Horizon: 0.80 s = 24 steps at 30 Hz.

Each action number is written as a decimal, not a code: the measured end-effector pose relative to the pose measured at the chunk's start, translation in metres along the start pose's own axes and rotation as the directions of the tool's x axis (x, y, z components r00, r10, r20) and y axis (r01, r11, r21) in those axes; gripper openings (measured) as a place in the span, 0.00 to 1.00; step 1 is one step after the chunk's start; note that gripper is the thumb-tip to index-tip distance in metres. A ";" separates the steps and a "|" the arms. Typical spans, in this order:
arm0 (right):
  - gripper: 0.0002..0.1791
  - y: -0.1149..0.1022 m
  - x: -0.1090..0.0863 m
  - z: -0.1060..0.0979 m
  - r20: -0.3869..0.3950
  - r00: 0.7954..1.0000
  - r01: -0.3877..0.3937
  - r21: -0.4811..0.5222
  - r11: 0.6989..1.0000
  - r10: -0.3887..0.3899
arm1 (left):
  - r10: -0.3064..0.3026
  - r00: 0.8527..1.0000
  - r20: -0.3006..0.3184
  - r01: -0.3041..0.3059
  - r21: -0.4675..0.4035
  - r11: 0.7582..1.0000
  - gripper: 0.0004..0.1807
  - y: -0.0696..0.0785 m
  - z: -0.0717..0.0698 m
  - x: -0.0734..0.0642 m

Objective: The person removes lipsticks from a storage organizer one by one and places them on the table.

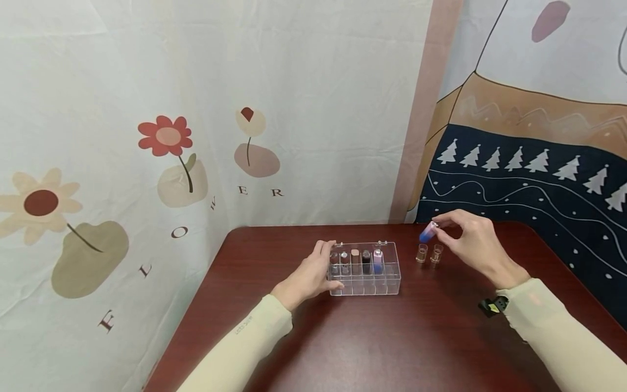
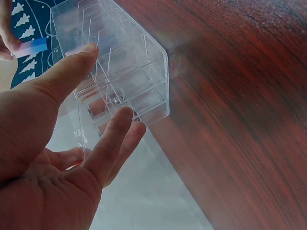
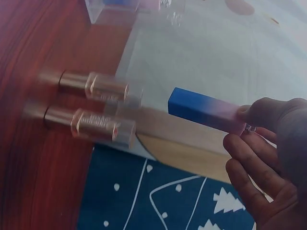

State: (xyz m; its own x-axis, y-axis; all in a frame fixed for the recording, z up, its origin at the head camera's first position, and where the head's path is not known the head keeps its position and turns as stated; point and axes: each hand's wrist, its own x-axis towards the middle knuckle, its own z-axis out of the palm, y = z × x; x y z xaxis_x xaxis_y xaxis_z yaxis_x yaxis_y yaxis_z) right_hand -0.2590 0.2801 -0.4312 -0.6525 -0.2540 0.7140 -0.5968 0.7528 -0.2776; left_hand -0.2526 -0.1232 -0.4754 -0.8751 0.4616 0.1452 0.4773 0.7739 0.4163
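My left hand [image 1: 308, 276] holds the left end of a clear divided lipstick organizer [image 1: 364, 286], thumb at the front and fingers toward the back. Inside, several lipsticks stand in a row in the back compartments, among them a pink-and-blue one [image 1: 377, 261] and a black one [image 1: 366, 262]. To the right, my right hand [image 1: 472, 242] pinches a square pink-to-blue lipstick tube [image 3: 204, 110] by its pink end. That tube is tilted in the air, its blue end pointing down. Below it, two clear-capped, rose-gold lipsticks [image 3: 108, 127] stand upright on the table, apart from the organizer.
The dark red wooden table [image 1: 362, 348] meets a pale curtain [image 1: 318, 109] printed with flowers along its back. Along the right side hangs a dark blue cloth [image 1: 529, 179] with white trees. The organizer's transparent lid stands raised at its back hinges.
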 end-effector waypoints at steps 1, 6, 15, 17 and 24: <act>0.18 0.002 0.000 -0.002 -0.003 1.000 -0.002 -0.003 1.000 0.002 | -0.001 1.000 0.000 0.001 -0.001 1.000 0.60 0.000 0.000 0.000; 0.19 0.011 -0.003 -0.008 -0.018 1.000 -0.007 -0.025 1.000 0.006 | -0.005 1.000 0.003 0.005 -0.004 1.000 0.60 0.000 0.000 0.000; 0.17 0.024 -0.008 -0.015 -0.027 0.999 -0.044 -0.040 0.998 0.043 | 0.003 1.000 -0.005 -0.003 -0.005 1.000 0.60 0.000 0.000 -0.001; 0.17 0.027 -0.009 -0.016 -0.021 0.998 -0.059 -0.049 0.997 0.058 | 0.004 1.000 -0.004 -0.004 -0.011 1.000 0.60 0.000 0.000 0.000; 0.18 0.039 -0.017 -0.017 0.013 0.994 -0.105 -0.078 0.991 0.106 | 0.000 1.000 -0.002 0.000 -0.022 1.000 0.60 0.000 0.001 -0.001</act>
State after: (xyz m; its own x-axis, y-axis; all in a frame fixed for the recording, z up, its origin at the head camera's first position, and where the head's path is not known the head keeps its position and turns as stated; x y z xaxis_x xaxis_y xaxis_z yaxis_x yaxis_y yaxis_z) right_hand -0.2632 0.3245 -0.4429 -0.7183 -0.1804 0.6719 -0.4868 0.8203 -0.3002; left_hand -0.2519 -0.1236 -0.4761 -0.8752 0.4608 0.1472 0.4756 0.7641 0.4359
